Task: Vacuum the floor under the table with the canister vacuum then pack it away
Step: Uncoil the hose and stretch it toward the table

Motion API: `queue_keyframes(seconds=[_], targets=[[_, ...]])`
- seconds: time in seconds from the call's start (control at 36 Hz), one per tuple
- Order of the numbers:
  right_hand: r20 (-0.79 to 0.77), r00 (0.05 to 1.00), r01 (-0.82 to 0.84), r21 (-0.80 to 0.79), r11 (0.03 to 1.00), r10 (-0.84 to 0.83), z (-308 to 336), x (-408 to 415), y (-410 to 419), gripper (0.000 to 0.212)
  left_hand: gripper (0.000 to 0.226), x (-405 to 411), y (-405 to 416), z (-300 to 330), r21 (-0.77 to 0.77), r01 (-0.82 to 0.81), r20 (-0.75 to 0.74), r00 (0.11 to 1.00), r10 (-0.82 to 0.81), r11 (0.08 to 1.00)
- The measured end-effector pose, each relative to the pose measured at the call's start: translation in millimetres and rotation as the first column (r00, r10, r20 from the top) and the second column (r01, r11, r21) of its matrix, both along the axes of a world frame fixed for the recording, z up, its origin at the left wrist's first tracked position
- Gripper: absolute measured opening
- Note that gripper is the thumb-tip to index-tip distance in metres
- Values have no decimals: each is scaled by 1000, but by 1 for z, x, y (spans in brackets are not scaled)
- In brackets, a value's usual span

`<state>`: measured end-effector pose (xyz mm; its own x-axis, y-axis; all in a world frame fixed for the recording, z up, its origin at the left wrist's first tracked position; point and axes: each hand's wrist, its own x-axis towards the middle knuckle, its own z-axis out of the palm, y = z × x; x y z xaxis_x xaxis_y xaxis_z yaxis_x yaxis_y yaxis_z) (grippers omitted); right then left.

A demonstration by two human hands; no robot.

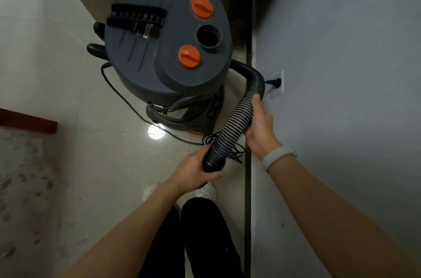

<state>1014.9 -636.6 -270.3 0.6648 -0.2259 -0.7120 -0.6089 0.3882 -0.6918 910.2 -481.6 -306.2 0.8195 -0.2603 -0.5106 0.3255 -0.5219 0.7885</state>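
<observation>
A grey canister vacuum [159,68] stands on the tiled floor ahead of me, with two orange knobs [189,56] and an open round port [208,38] on its lid. A black brush nozzle [136,20] lies on top of the lid. The ribbed black hose [237,125] curves from behind the canister down to me. My left hand [193,172] grips the hose's black end cuff. My right hand [259,125] holds the hose higher up, beside the wall.
A grey wall [341,72] runs along the right, with a plug in a socket [276,82]. The black power cord [218,141] lies tangled on the floor below the hose. A wooden edge [29,119] and patterned rug [25,186] are at left. My feet stand below.
</observation>
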Motion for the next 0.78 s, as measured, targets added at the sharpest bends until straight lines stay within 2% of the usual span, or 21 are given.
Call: queue_keyframes(seconds=[0.06,0.14,0.22,0.31,0.39,0.53,0.64,0.78], targets=[[24,1000,1,76,997,-2,13,3,-2,28,64,5,-1,15,-57,-86,-13,996,85,995],[61,989,-139,113,984,133,30,0,-1,30,67,23,2,40,-112,-172,-40,985,169,979],[74,980,-192,143,971,183,51,9,2,34,58,43,2,70,-119,-122,-78,991,113,985],[70,981,-191,135,972,183,80,29,10,22,55,60,-1,99,-66,6,-28,1000,-8,998],[92,970,-230,29,973,226,104,47,19,10,62,80,2,126,64,115,54,991,-119,991],[192,914,-322,-197,926,359,149,78,41,9,56,117,26,170,81,206,79,974,-212,975],[248,807,-425,-388,818,536,171,98,72,16,54,143,68,202,151,72,153,984,-96,986],[268,597,-549,-550,629,756,188,123,126,32,44,175,148,210,233,-176,181,974,135,957]])
